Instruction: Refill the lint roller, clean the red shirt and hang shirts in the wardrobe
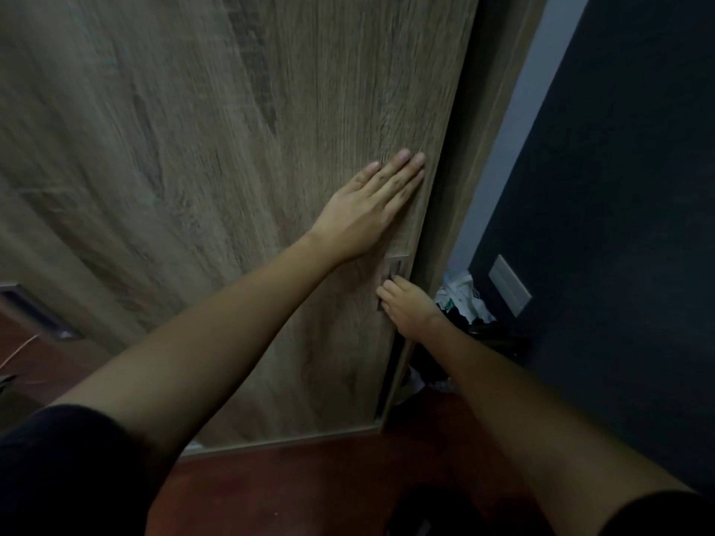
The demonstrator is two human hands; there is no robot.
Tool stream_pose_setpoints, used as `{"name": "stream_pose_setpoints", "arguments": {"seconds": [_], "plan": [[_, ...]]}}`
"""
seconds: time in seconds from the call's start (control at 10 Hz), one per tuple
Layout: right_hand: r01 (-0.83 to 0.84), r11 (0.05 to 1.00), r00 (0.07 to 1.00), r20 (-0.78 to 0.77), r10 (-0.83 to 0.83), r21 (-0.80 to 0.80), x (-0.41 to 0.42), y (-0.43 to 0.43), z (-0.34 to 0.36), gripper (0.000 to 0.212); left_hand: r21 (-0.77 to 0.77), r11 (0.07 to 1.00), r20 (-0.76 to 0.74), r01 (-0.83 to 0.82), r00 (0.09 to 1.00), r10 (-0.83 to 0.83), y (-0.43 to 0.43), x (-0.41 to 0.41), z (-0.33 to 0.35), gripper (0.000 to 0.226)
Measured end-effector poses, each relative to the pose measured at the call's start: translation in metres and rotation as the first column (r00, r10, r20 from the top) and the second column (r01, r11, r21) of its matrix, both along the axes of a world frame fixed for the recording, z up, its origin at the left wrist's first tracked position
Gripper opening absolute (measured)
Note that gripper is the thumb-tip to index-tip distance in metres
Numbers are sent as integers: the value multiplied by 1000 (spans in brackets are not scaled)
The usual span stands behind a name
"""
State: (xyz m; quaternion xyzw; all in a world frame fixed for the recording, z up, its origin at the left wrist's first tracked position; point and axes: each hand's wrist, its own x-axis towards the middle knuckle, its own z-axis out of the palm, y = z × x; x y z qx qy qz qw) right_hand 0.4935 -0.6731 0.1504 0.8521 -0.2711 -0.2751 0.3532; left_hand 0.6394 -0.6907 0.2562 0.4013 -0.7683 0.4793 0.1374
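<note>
wardrobe door (216, 195) is being steadied by flat, open left hand (373, 208) | recessed handle (395, 269) is being hooked by right hand (406, 309) fingers, probably for sliding

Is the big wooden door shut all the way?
Not quite. A thin dark gap shows along the wardrobe door at its right edge. The left hand lies flat on it; the right hand is at the handle.

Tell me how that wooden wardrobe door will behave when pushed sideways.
The wardrobe door is a tall flat panel, so it is probably stiff and fairly heavy. The left hand lies flat on it while the right hand hooks fingers at the recessed metal handle; that suggests it slides rather than swings. Its smooth face may be slippery to a palm.
</note>
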Motion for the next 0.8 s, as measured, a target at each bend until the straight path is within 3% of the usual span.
{"name": "stream_pose_setpoints", "arguments": {"seconds": [0.5, 0.6, 0.7, 0.8], "plan": [[39, 999, 999, -17, -38, 31, -29, -1, 7, 45, 60, 998, 36, 20, 999, -22, 0, -32, 5, 50], [90, 994, 996, -3, -90, 64, -27, 1, 12, 45, 124, 992, 15, -29, 1000, 27, 8, -37, 12, 52], [125, 984, 988, 71, -135, 127, -28, 6, 13, 47, 281, 958, -17, -61, 997, 69, 16, -41, 20, 55], [245, 933, 950, 125, -285, 264, -41, 29, 14, 54, 468, 883, -126, -33, 987, 104, 43, -42, 18, 57]]}}
